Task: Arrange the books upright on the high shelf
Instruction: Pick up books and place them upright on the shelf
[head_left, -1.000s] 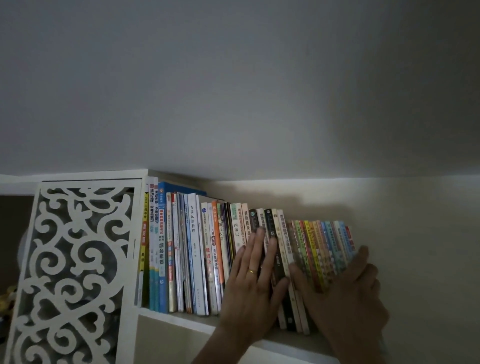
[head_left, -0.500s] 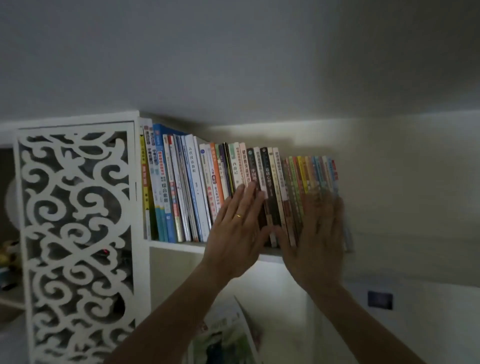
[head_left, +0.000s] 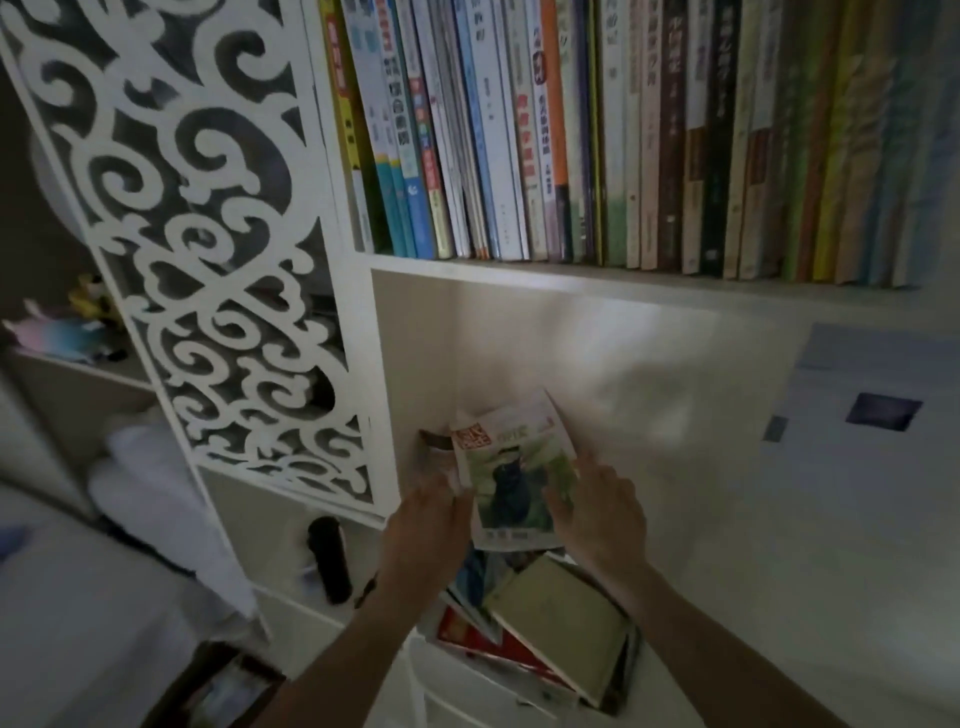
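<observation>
Left hand (head_left: 434, 512): my grip pinched the magazine's (head_left: 514, 483) left edge.
Right hand (head_left: 597, 512): my grip curled on its right edge.
Magazine: long axis upright, cover facing me.

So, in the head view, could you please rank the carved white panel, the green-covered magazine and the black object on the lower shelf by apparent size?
1. Carved white panel, by far the largest.
2. Green-covered magazine, with both hands on it.
3. Black object, smallest.
Camera distances differ, so this is apparent size only.
</observation>
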